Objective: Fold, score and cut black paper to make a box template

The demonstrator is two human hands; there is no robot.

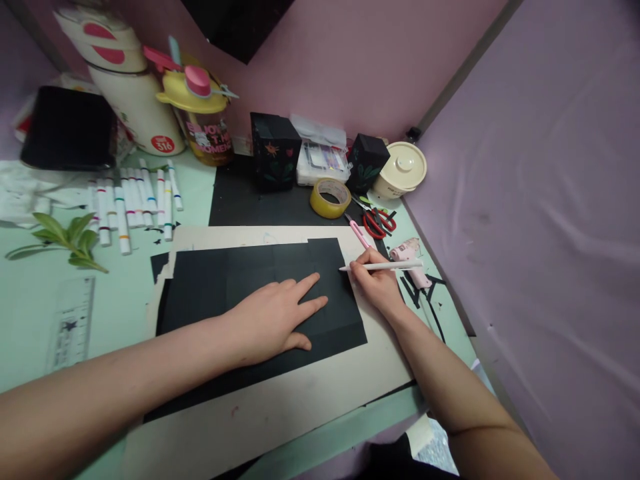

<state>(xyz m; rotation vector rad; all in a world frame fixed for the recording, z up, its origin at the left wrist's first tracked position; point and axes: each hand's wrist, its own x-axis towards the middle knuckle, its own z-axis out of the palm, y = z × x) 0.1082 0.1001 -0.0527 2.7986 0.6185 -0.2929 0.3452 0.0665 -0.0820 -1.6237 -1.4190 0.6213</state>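
Observation:
My left hand (pixel 275 317) lies flat on a large sheet of black paper (pixel 200 287), fingers spread. White lined-up board (pixel 320 400) is under the sheet. Between the fingertips of my right hand (pixel 377 283) is a slim white pen (pixel 390 265), its tip pointing left, close to the right edge of the black paper. Whether the tip touches the paper I cannot tell. A pink craft knife (pixel 359 233) lies just beyond that hand.
Behind the sheet stand two small black boxes (pixel 275 153), a roll of yellow tape (pixel 330 198) and red-handled scissors (pixel 379 223). A pink glue gun (pixel 413 260) lies at right. Markers (pixel 123 220), a leafy sprig (pixel 67 240) and a clear ruler (pixel 73 323) lie at left.

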